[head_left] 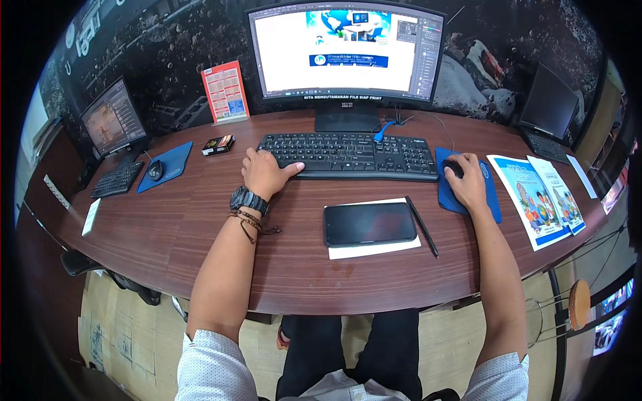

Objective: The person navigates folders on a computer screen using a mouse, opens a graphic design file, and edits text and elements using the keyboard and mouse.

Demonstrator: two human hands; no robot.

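Observation:
My left hand (266,172) rests at the left end of a black keyboard (354,152), thumb stretched along its front edge and fingers over the corner keys. It holds nothing. On the blue mouse pad (491,195), my right hand (469,180) is wrapped over a black computer mouse (456,168), which shows partly under the fingers. Behind the keyboard stands a curved monitor (281,60) with a page layout in an editing program. Between my forearms, a dark-screened smartphone (369,224) lies on white paper (374,251), with a black pen (422,227) slanting beside it.
Printed booklets (531,204) lie right of the mouse pad. A small black box (219,145) and a red-framed calendar (226,92) stand at the left back. Second monitors (114,117) sit at both desk ends. A blue cable plug (384,131) rests behind the keyboard.

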